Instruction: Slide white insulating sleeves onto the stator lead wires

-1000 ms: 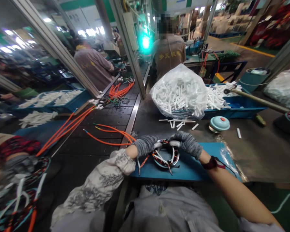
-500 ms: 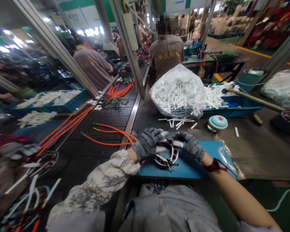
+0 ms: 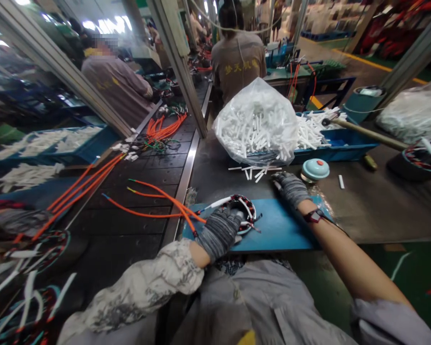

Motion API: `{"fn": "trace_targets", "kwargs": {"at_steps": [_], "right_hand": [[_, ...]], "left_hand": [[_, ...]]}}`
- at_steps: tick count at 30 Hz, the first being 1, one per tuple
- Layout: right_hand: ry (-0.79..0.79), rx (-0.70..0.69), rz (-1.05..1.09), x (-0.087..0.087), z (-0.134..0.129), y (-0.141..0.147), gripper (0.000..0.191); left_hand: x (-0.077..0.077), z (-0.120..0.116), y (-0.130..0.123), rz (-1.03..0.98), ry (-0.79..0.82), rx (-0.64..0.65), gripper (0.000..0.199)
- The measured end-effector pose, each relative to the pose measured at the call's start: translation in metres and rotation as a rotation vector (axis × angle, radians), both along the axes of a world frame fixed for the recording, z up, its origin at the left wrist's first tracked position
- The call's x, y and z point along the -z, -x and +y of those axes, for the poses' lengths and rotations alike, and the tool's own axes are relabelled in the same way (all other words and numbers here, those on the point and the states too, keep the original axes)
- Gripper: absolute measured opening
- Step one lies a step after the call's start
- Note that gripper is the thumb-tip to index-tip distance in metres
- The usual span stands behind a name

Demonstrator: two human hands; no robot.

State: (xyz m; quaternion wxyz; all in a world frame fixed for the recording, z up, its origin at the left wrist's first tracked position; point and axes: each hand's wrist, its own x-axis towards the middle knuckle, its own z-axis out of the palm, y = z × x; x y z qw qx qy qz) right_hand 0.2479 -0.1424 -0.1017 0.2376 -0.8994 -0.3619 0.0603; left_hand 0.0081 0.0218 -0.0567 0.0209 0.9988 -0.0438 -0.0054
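Head view, wound ring, near mat edge

Only clear txt in view: yellow Chinese chars on the back of the grey-brown shirt worn by the co-worker straight ahead; one row, high across the back, reads L to R 梦天机, then a 4th char near the shirt's R edge, only partly legible
2nd co-worker, farther L, grey shirt w/ yellow lettering on the back too, but it's blurred & at an angle, can't make out any char
Yellow mark low on wearer's own grey clothes, cut by bottom edge, can't tell if it's lettering
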Motion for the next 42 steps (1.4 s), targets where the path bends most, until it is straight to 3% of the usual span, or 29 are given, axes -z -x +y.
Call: {"fn": "trace_targets", "kwargs": {"at_steps": [3, 6, 10, 13, 16, 18, 21, 25, 29, 34, 37, 40, 42], "right_hand": [[0.048, 0.058, -0.053, 0.004, 0.001, -0.016, 0.032], [0.040, 0.079, -0.076, 0.002, 0.001, -0.015, 0.028], [-0.064, 0.065, -0.049, -0.003, -0.007, 0.016, 0.031], [-0.273, -0.053, 0.167, -0.008, -0.014, 0.049, 0.036], [-0.513, -0.161, 0.462, -0.016, -0.017, 0.072, 0.033], [-0.559, -0.165, 0.557, -0.022, -0.016, 0.077, 0.030], [-0.558, -0.178, 0.570, -0.026, -0.013, 0.073, 0.030], [-0.578, -0.267, 0.428, -0.025, -0.009, 0.063, 0.027], [-0.425, -0.446, 0.293, -0.024, 0.006, 0.060, 0.030], [-0.224, -0.596, 0.503, -0.031, 0.038, 0.058, 0.040], [-0.185, -0.665, 0.518, -0.034, 0.044, 0.053, 0.046], [-0.196, -0.629, 0.395, -0.028, 0.038, 0.038, 0.047], [-0.178, -0.453, 0.226, -0.019, 0.034, 0.022, 0.047]], "left_hand": [[-0.014, -0.020, -0.019, 0.162, 0.000, -0.264, 0.070], [-0.018, -0.015, -0.025, 0.178, 0.064, -0.351, 0.074], [-0.001, 0.010, -0.003, -0.196, 0.180, -0.191, 0.065], [0.014, 0.019, 0.015, -0.433, 0.159, -0.128, 0.042], [0.021, 0.017, 0.021, -0.493, 0.108, -0.125, 0.027], [0.023, 0.017, 0.020, -0.490, 0.090, -0.120, 0.024], [0.024, 0.020, 0.016, -0.446, 0.051, -0.113, 0.026], [0.022, 0.025, 0.008, -0.261, 0.005, -0.090, 0.032], [0.013, 0.025, 0.002, -0.106, -0.020, -0.089, 0.034], [0.004, 0.020, -0.010, 0.029, -0.055, -0.127, 0.034], [0.005, 0.016, -0.014, 0.043, -0.057, -0.163, 0.032], [0.004, 0.013, -0.006, -0.099, 0.039, -0.144, 0.033], [-0.001, 0.016, 0.008, -0.265, 0.143, -0.093, 0.038]]}}
